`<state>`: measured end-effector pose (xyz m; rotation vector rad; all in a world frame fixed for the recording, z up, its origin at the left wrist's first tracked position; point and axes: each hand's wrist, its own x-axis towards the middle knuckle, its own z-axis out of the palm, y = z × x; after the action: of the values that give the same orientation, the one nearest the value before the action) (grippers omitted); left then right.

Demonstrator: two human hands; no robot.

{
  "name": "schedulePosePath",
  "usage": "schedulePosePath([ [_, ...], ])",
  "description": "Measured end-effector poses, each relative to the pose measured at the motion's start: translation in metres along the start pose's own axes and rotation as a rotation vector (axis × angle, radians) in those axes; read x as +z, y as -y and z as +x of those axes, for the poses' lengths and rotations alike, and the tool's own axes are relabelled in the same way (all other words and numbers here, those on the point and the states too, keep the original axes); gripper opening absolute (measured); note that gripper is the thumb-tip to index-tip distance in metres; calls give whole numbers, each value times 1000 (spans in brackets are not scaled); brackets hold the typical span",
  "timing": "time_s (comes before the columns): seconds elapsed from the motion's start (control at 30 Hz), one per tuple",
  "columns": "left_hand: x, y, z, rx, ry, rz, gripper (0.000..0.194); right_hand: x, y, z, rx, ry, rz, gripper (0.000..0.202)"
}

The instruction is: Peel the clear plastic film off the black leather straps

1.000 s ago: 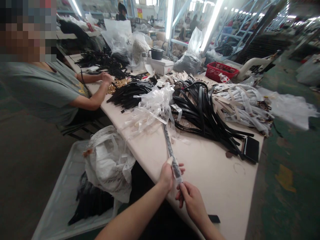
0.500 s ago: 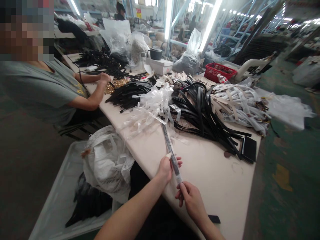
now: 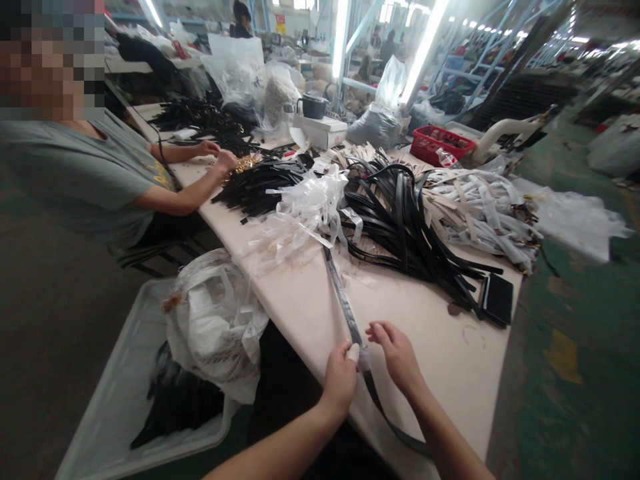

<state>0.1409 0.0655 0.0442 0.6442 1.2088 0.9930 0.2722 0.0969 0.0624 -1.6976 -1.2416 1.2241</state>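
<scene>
Black strap (image 3: pixel 372 390), partly covered by clear plastic film (image 3: pixel 343 300), as seen from the head camera. The strap runs from the near edge of a heap of loose clear film strips (image 3: pixel 315 200), over the pale tabletop (image 3: pixel 440 367), to the left hand (image 3: pixel 341 380); beyond it, the bare black length curves down toward the right forearm, which hides its end. The left hand is clamped on the strap near the end of the film, its thumb bearing a whitish cover (image 3: pixel 354 353). The right hand (image 3: pixel 397 353) is just beside the strap but apart from it, fingers loosely curled, with nothing visible between them. Good handling here would probably mean a firm, flat left pinch, so that strap and film do not slip against each other; the right fingertips would best meet the film at its edge and work along the strap's line, since a sideways pull could twist the strap or tear so thin a layer. A bundle of black straps (image 3: pixel 400 220) lies to the right of the film heap. At far left, a co-worker's hand (image 3: pixel 227 160) is near gold-coloured hardware (image 3: pixel 245 165).
</scene>
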Motion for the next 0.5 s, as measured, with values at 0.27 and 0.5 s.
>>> schedulePosePath([
  [0.27,-32,-22,25,-103,64,-181,34,28,41,34,-12,318,94,32],
  [0.5,-32,-106,94,117,151,-408,30,24,24,-5,-5,457,130,31],
])
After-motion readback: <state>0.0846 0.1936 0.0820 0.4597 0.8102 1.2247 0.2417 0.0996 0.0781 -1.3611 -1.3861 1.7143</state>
